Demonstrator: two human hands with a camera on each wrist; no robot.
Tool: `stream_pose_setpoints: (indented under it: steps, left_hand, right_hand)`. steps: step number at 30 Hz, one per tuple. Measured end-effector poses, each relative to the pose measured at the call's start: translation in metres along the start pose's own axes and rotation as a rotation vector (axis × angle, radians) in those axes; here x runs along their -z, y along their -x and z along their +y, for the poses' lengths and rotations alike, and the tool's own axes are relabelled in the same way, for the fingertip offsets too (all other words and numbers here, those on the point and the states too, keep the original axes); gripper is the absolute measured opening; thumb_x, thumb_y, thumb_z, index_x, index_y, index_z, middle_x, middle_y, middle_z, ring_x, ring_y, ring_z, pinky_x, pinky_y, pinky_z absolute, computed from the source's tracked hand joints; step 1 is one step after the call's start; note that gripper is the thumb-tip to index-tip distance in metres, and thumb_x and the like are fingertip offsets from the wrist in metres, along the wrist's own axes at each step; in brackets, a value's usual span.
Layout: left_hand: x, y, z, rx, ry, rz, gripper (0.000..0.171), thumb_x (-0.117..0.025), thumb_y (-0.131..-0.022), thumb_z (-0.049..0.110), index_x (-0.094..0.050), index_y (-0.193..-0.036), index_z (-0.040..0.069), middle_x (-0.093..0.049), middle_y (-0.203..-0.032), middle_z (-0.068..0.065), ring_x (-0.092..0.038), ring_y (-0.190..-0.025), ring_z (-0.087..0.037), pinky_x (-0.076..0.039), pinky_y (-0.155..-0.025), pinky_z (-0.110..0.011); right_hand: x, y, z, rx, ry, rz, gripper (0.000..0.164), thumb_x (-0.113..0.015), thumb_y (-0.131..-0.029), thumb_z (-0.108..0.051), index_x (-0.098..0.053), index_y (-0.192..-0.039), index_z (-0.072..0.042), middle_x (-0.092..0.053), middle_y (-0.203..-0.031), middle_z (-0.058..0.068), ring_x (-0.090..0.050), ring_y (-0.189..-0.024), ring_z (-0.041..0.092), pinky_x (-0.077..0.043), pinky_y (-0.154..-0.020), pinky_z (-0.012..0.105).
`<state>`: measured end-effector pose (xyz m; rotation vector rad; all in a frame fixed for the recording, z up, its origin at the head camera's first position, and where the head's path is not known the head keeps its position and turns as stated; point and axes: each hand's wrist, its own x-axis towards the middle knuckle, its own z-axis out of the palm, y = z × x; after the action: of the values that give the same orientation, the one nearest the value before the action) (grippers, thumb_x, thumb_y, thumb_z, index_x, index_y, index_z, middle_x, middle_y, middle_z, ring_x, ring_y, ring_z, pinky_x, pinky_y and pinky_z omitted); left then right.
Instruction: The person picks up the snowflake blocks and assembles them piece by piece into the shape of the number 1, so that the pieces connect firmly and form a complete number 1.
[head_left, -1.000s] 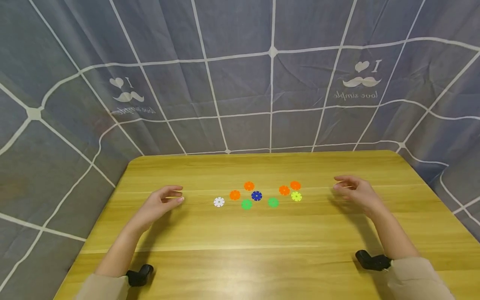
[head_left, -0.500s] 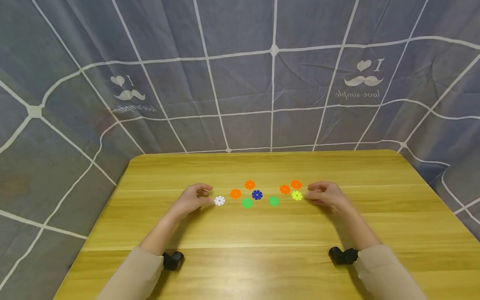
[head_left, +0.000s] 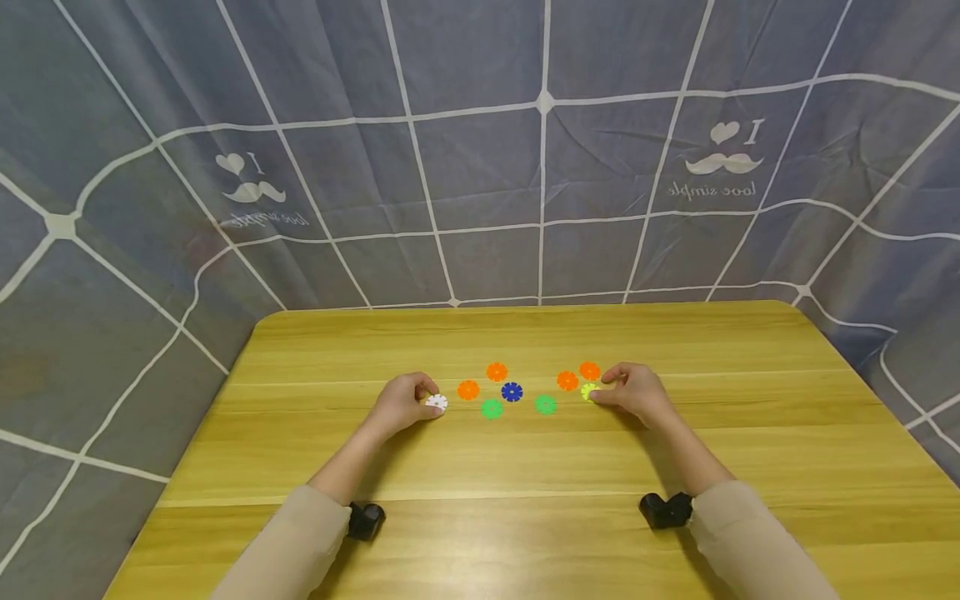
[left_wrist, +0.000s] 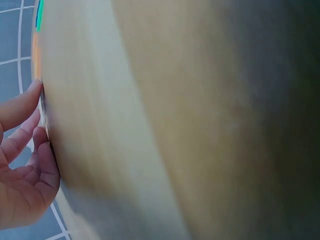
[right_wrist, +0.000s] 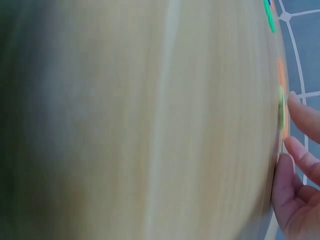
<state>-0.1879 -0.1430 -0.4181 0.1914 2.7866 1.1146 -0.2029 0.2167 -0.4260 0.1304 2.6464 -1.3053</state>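
Observation:
My left hand (head_left: 401,403) is at a white notched plastic disc (head_left: 437,402) lying on the table. The thumb overlaps the disc's near edge and the forefinger is by its far left side; no firm pinch shows. Across from it, my right hand (head_left: 637,392) has its thumb over part of a yellow-green notched disc (head_left: 587,390), the forefinger bent behind. In the right wrist view this yellow-green disc (right_wrist: 281,107) lies flat, with thumb and forefinger apart around it. The left wrist view shows the left hand (left_wrist: 25,160) low at the table surface.
Between the hands lie orange discs (head_left: 468,390), a blue disc (head_left: 512,392) and two green ones, a left green disc (head_left: 492,409) and a right green disc (head_left: 545,405). The wooden table (head_left: 517,475) ends at a grey curtain (head_left: 495,183) with white lines.
Both hands have moved inward from the sides, the left to the white disc and the right to the yellow-green disc. The discs have stayed in place.

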Motion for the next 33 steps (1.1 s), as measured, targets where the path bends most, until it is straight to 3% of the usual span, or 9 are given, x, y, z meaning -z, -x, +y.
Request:
stream_pose_setpoints:
  steps: [9,24,33]
  left_hand:
    - [-0.0016,0.0012,0.0034,-0.021,-0.069,-0.041,0.026,-0.080,-0.072,0.009,-0.059,-0.087,0.003,-0.045,-0.071,-0.004,-0.040,-0.066,-0.017,-0.033,-0.061,-0.028]
    - [-0.0047,0.0056,0.0055,-0.100,-0.129,-0.003,0.030,-0.080,-0.071,0.006,-0.054,-0.087,0.007,-0.045,-0.065,-0.001,-0.041,-0.060,-0.015,-0.031,-0.056,-0.026]
    - [-0.0048,0.0070,0.0058,-0.103,-0.120,0.001,0.030,-0.079,-0.071,0.005,-0.054,-0.087,0.007,-0.048,-0.066,-0.001,-0.042,-0.060,-0.016,-0.033,-0.056,-0.026]
  right_hand:
    - [-0.0034,0.0001,-0.0016,-0.004,0.082,-0.007,0.035,-0.078,-0.075,-0.018,-0.060,-0.097,0.003,-0.043,-0.069,0.004,-0.040,-0.059,0.016,-0.035,-0.051,0.026]
    - [-0.0050,0.0035,-0.0042,0.097,0.149,-0.004,0.013,-0.068,-0.083,-0.009,-0.063,-0.087,0.003,-0.046,-0.066,0.004,-0.041,-0.061,0.017,-0.034,-0.056,0.028]
    - [-0.0106,0.0053,-0.0080,0.075,0.242,-0.008,0.036,-0.076,-0.078,-0.027,-0.060,-0.090,0.003,-0.057,-0.081,0.009,-0.049,-0.071,0.022,-0.043,-0.065,0.033]
